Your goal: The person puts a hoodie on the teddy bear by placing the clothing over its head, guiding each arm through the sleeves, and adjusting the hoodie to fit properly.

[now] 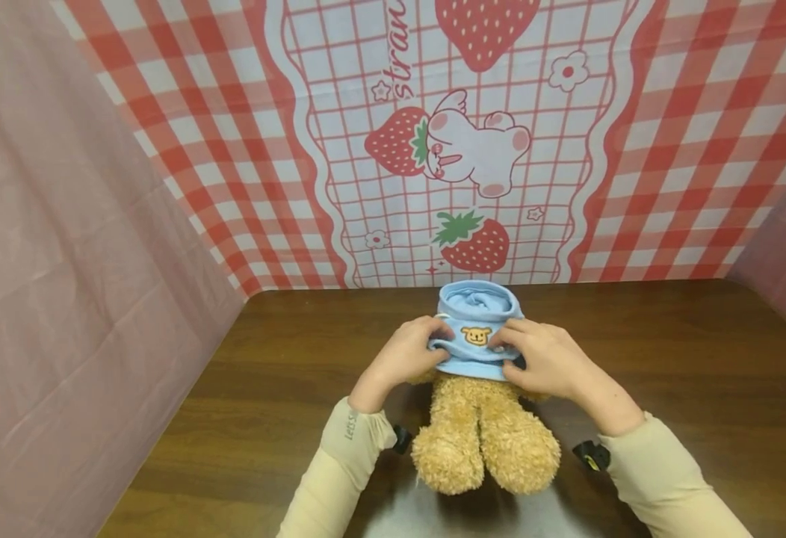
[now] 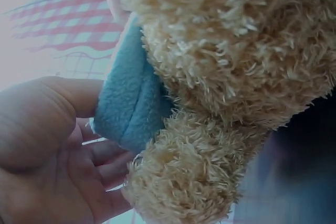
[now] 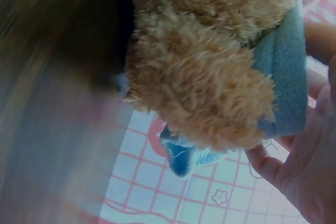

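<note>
A curly light-brown plush bear (image 1: 480, 426) lies on its back on the table with its feet toward me. A light-blue top (image 1: 470, 368) with a small bear-face patch covers its upper body and hides its head. My left hand (image 1: 409, 347) pinches the top's left side between thumb and fingers. On the right side, my right hand (image 1: 548, 355) pinches the fabric in the same way. In the left wrist view the blue hem (image 2: 123, 98) sits under my thumb, beside a furry paw (image 2: 184, 182). The right wrist view has another furry paw (image 3: 210, 87) against the hem.
The brown wood-grain table (image 1: 285, 359) ends at a red-checked strawberry backdrop (image 1: 474, 149). A pink curtain (image 1: 84, 246) hangs at the left. Dark wrist mounts (image 1: 591, 454) stick out by both sleeves. A shiny blue item (image 3: 181, 158) shows beyond the paw in the right wrist view.
</note>
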`<state>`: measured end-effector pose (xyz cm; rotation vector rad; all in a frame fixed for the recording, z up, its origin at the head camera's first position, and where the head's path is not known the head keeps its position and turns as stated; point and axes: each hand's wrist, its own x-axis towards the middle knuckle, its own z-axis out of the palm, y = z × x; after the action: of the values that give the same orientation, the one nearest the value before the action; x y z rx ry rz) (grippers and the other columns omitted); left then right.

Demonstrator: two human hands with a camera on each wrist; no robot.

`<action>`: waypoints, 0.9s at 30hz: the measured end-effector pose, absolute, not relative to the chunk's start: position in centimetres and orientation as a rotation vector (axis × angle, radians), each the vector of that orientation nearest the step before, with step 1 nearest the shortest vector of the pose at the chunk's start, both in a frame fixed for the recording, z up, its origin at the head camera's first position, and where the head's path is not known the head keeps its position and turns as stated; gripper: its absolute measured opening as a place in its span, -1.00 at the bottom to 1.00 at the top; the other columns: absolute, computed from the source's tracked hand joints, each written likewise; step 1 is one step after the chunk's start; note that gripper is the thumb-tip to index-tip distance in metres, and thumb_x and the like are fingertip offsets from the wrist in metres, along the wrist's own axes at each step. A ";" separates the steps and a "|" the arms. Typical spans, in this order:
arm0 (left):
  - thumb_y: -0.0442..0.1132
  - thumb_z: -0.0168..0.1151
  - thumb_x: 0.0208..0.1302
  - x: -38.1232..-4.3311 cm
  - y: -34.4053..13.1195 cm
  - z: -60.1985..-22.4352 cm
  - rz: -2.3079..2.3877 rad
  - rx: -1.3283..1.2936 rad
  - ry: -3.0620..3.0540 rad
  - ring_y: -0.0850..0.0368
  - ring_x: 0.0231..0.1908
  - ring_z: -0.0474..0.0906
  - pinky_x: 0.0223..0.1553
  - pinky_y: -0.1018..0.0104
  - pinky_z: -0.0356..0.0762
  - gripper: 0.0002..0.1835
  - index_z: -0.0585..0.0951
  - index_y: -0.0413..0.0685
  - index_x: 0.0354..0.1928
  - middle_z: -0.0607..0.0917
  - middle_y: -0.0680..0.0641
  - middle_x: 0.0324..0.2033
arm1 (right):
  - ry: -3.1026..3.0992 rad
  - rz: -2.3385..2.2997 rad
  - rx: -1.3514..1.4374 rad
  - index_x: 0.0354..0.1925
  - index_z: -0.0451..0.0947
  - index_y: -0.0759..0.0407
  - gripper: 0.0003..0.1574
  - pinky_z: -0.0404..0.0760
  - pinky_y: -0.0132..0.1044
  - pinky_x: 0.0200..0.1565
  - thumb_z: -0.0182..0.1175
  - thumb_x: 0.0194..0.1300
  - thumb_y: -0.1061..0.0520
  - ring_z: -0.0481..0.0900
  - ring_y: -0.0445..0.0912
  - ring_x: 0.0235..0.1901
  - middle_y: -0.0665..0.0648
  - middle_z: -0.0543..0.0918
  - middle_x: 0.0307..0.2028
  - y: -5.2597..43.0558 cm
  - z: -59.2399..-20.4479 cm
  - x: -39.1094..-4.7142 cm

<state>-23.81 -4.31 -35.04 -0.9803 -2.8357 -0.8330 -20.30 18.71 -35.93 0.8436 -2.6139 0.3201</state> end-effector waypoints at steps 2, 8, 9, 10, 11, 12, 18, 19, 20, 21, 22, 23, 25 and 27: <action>-0.28 0.20 0.14 -23.8 -4.3 -35.1 -0.804 -0.977 -2.850 0.16 -0.08 0.54 -0.04 0.34 0.45 -0.79 0.61 -0.02 -0.15 0.64 0.02 -0.15 | -2.621 0.306 0.845 -0.30 0.56 -0.05 -0.76 0.37 -0.34 -0.47 0.20 -0.04 0.16 0.35 -0.27 -0.54 -0.09 0.51 -0.36 18.7 -35.9 -20.4; -0.22 0.17 0.21 -24.0 -4.3 -34.8 -0.791 -0.979 -2.882 0.19 -0.11 0.56 -0.08 0.38 0.47 -0.81 0.62 0.04 -0.14 0.66 0.06 -0.15 | -2.639 0.300 0.849 -0.32 0.53 0.00 -0.83 0.39 -0.31 -0.50 0.11 0.10 0.24 0.39 -0.26 -0.56 -0.05 0.57 -0.39 19.0 -35.3 -21.1; -0.21 0.18 0.20 -24.0 -4.4 -34.7 -0.808 -0.979 -2.889 0.20 -0.12 0.56 -0.10 0.38 0.48 -0.80 0.62 0.03 -0.13 0.66 0.05 -0.16 | -2.652 0.307 0.852 -0.30 0.53 0.01 -0.83 0.39 -0.31 -0.49 0.09 0.13 0.25 0.39 -0.26 -0.55 -0.04 0.58 -0.38 19.0 -35.1 -21.3; -0.20 0.19 0.20 -24.1 -4.5 -34.5 -0.827 -0.979 -2.899 0.20 -0.14 0.56 -0.11 0.38 0.48 -0.79 0.61 0.03 -0.12 0.65 0.05 -0.16 | -2.668 0.315 0.855 -0.27 0.53 0.03 -0.82 0.39 -0.30 -0.49 0.07 0.16 0.25 0.41 -0.26 -0.54 -0.03 0.59 -0.36 19.1 -34.9 -21.5; -0.18 0.20 0.20 -24.1 -4.6 -34.3 -0.838 -0.981 -2.909 0.21 -0.15 0.56 -0.13 0.38 0.48 -0.78 0.60 0.02 -0.10 0.65 0.05 -0.17 | -2.685 0.323 0.857 -0.25 0.53 0.04 -0.82 0.40 -0.29 -0.48 0.05 0.19 0.24 0.43 -0.25 -0.52 -0.02 0.61 -0.34 19.1 -34.7 -21.7; -0.18 0.20 0.20 -24.2 -4.7 -34.1 -0.842 -0.988 -2.915 0.22 -0.17 0.56 -0.13 0.38 0.48 -0.76 0.60 0.00 -0.08 0.65 0.04 -0.16 | -2.700 0.332 0.856 -0.22 0.54 0.06 -0.81 0.42 -0.28 -0.46 0.04 0.21 0.24 0.47 -0.23 -0.49 0.00 0.62 -0.32 19.1 -34.4 -21.9; -0.19 0.17 0.22 -25.1 -5.1 -32.9 -0.803 -1.085 -2.913 0.31 -0.68 0.26 -0.45 0.48 0.30 -0.85 0.58 -0.09 -0.45 0.52 0.04 -0.61 | -2.783 0.435 0.859 -0.18 0.52 0.11 -0.81 0.45 -0.21 -0.38 0.01 0.28 0.23 0.54 -0.15 -0.39 0.05 0.63 -0.30 19.5 -32.5 -23.1; -0.20 0.18 0.21 -25.3 -5.1 -32.6 -0.802 -1.093 -2.906 0.30 -0.71 0.18 -0.49 0.47 0.24 -0.82 0.54 -0.07 -0.51 0.44 0.05 -0.68 | -2.790 0.458 0.859 -0.18 0.52 0.12 -0.81 0.45 -0.21 -0.37 0.00 0.28 0.23 0.53 -0.16 -0.39 0.06 0.63 -0.30 19.5 -32.2 -23.4; -0.20 0.18 0.21 -25.4 -5.1 -32.4 -0.808 -1.097 -2.903 0.30 -0.72 0.14 -0.51 0.48 0.20 -0.79 0.51 -0.07 -0.55 0.38 0.05 -0.71 | -2.795 0.485 0.859 -0.17 0.52 0.13 -0.80 0.45 -0.22 -0.37 0.00 0.28 0.24 0.53 -0.16 -0.40 0.07 0.63 -0.30 19.6 -31.9 -23.6; -0.20 0.18 0.21 -25.6 -5.1 -32.1 -0.810 -1.096 -2.897 0.30 -0.72 0.14 -0.54 0.48 0.18 -0.78 0.49 -0.05 -0.57 0.33 0.07 -0.73 | -2.795 0.513 0.859 -0.17 0.52 0.13 -0.80 0.46 -0.21 -0.35 -0.01 0.29 0.24 0.53 -0.15 -0.39 0.07 0.62 -0.30 19.6 -31.7 -23.9; -0.21 0.20 0.19 -25.7 -5.1 -31.8 -0.819 -1.082 -2.891 0.32 -0.70 0.18 -0.53 0.49 0.21 -0.83 0.53 -0.02 -0.54 0.38 0.10 -0.71 | -2.784 0.532 0.861 -0.17 0.53 0.15 -0.80 0.47 -0.21 -0.33 -0.01 0.28 0.25 0.54 -0.15 -0.37 0.08 0.63 -0.29 19.6 -31.4 -24.1; -0.21 0.21 0.19 -25.8 -5.1 -31.5 -0.827 -1.067 -2.889 0.32 -0.69 0.22 -0.52 0.49 0.23 -0.88 0.57 0.00 -0.50 0.44 0.11 -0.68 | -2.777 0.556 0.861 -0.18 0.53 0.15 -0.80 0.47 -0.21 -0.34 0.00 0.27 0.26 0.53 -0.15 -0.38 0.09 0.62 -0.31 19.6 -31.2 -24.3; -0.21 0.23 0.17 -26.1 -5.1 -31.0 -0.853 -1.031 -2.891 0.30 -0.64 0.30 -0.49 0.49 0.29 -0.94 0.63 0.00 -0.38 0.56 0.11 -0.58 | -2.768 0.598 0.857 -0.22 0.53 0.16 -0.81 0.44 -0.23 -0.37 0.00 0.24 0.29 0.49 -0.15 -0.43 0.08 0.61 -0.37 19.7 -30.7 -24.7; -0.20 0.24 0.15 -26.4 -5.0 -30.5 -0.878 -0.992 -2.896 0.29 -0.61 0.36 -0.46 0.49 0.34 -0.89 0.65 -0.02 -0.30 0.63 0.09 -0.50 | -2.772 0.640 0.848 -0.30 0.52 0.15 -0.83 0.40 -0.26 -0.42 0.00 0.20 0.31 0.42 -0.15 -0.50 0.06 0.56 -0.47 19.7 -30.2 -24.9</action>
<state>-26.40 -4.97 -30.48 -0.9918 -2.8962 -0.8784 -24.90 19.67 -30.20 0.8477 -2.7717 0.6404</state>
